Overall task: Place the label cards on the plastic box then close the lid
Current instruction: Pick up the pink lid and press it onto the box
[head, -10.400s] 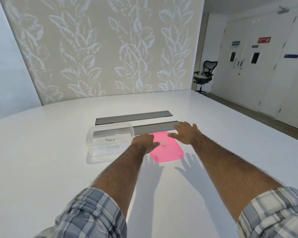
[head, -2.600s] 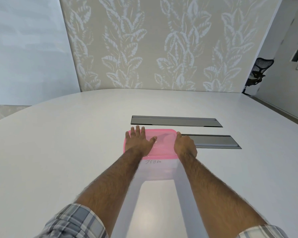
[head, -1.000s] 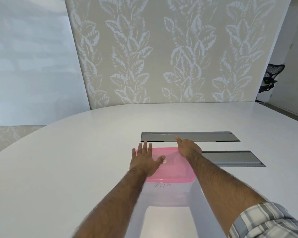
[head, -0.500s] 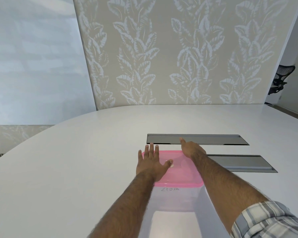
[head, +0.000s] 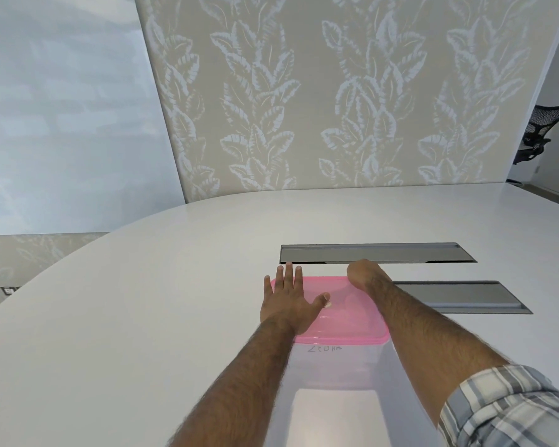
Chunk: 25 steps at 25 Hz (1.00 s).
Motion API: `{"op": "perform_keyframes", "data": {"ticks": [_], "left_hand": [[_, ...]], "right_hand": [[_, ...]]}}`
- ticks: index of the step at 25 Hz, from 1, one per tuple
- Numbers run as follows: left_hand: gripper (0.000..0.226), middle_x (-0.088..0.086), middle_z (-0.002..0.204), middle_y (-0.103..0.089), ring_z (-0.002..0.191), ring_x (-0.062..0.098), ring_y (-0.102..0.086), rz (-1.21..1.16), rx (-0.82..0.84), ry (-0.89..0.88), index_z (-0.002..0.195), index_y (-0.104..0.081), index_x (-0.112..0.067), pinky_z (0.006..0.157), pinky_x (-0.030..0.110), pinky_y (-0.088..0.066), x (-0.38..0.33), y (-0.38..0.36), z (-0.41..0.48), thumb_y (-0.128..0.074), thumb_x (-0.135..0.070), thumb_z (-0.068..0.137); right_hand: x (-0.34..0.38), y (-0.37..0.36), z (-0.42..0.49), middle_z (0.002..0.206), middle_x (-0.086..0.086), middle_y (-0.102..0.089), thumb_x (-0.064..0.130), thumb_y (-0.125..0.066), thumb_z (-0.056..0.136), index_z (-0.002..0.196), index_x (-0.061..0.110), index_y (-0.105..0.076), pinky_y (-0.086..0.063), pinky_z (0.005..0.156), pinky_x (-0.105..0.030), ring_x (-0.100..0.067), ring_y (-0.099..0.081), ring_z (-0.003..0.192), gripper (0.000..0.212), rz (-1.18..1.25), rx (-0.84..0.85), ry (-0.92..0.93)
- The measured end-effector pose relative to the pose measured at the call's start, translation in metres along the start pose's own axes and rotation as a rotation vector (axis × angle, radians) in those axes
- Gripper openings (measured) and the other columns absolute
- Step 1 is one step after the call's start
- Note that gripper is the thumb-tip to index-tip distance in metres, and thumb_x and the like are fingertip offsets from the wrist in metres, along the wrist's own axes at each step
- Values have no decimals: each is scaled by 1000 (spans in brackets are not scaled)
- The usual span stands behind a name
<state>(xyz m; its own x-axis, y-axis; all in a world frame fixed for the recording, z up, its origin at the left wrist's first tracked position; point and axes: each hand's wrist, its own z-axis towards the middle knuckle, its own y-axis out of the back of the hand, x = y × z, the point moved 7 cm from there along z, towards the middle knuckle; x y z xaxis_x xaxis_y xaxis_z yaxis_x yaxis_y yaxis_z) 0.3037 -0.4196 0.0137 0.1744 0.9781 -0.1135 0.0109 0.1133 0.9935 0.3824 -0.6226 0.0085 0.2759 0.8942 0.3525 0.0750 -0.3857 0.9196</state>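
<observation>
Closest in, at 5 o'clock of the view, a plaid sleeve (head: 510,404) covers the right upper forearm. The left forearm comes in bare at 6 o'clock. Both arms reach over the white table (head: 142,317) to the clear plastic box (head: 336,369), which sits right in the middle. Through its near wall a label card (head: 325,348) shows, and its handwriting is too faint to read for sure. On top, the pink lid (head: 349,321) sits level across the box.

The left hand (head: 288,304) lies flat on the lid's 9 o'clock side. Its 4 fingers are straight and close together, pointing to 12, with the thumb splayed toward the lid's middle. The right hand (head: 363,275) is on the lid's 1 o'clock corner, knuckles up. Its fingers are hidden behind the back of the hand, so I can't tell whether they grip or just press.

Beyond are 2 recessed panels. The near grey panel (head: 459,296) is at 3 o'clock of the lid, and the far grey panel (head: 384,253) is at 12. Farther back there's a leaf-patterned wall (head: 304,108), and a black office chair (head: 539,130) at 2 o'clock.
</observation>
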Motion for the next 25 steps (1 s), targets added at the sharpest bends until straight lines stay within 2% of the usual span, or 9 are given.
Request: {"op": "perform_keyframes", "data": {"ticks": [3, 6, 9, 11, 14, 19, 22, 25], "left_hand": [[97, 2, 166, 21, 153, 21, 19, 1, 2, 5, 160, 10, -16, 122, 51, 9, 0, 0, -1, -6, -80, 89], [97, 2, 166, 21, 153, 20, 20, -10, 6, 4, 160, 9, -16, 122, 50, 10, 0, 1, -1, -7, -80, 89], [97, 2, 166, 20, 153, 20, 19, -16, 10, 2, 160, 9, -16, 122, 50, 10, 0, 1, -1, -8, -80, 89], [97, 3, 166, 19, 153, 20, 19, -17, 9, 3, 160, 8, -16, 122, 50, 10, 0, 1, -1, -8, -80, 89], [97, 3, 167, 17, 153, 20, 19, -18, 8, 2, 160, 7, -16, 122, 50, 9, 0, 0, -1, -8, -80, 89], [98, 3, 167, 15, 153, 21, 18, -26, 13, 11, 160, 7, -16, 123, 51, 7, 1, -1, 0, -7, -80, 89], [96, 3, 167, 14, 154, 21, 17, -26, 12, 16, 161, 6, -16, 123, 50, 6, 2, -2, -1, -8, -79, 89], [94, 3, 168, 12, 154, 21, 15, -32, 14, 17, 161, 5, -16, 123, 50, 6, 1, -2, -1, -8, -77, 91]], "right_hand": [[-3, 2, 0, 115, -12, -68, 16, -33, 80, 86, 12, -61, -48, 77, -33, -29, -57, 87, 29, -15, -39, -5], [-2, 0, 2, 120, -14, -65, 14, -33, 84, 95, 10, -62, -49, 83, -36, -31, -59, 93, 32, -17, -5, 16], [-2, 3, 1, 118, -13, -67, 15, -33, 81, 92, 12, -64, -49, 77, -33, -28, -56, 86, 33, -14, -34, 7], [0, 5, -3, 121, -15, -64, 15, -33, 87, 103, 7, -64, -48, 83, -36, -32, -59, 96, 36, 20, -41, 9], [2, 6, -9, 128, -22, -57, 12, -33, 95, 125, -3, -56, -45, 93, -37, -38, -54, 120, 41, 56, -3, 21], [1, 5, -10, 128, -20, -59, 18, -34, 95, 124, 1, -58, -44, 88, -34, -36, -56, 118, 42, 132, -17, -2], [3, 12, -20, 119, -13, -67, 25, -32, 95, 110, 8, -68, -47, 84, -36, -32, -63, 105, 42, 39, -177, -26], [24, 21, -37, 110, -12, -70, 19, -32, 96, 109, 12, -69, -52, 81, -40, -33, -66, 99, 40, -205, -357, 127]]}}
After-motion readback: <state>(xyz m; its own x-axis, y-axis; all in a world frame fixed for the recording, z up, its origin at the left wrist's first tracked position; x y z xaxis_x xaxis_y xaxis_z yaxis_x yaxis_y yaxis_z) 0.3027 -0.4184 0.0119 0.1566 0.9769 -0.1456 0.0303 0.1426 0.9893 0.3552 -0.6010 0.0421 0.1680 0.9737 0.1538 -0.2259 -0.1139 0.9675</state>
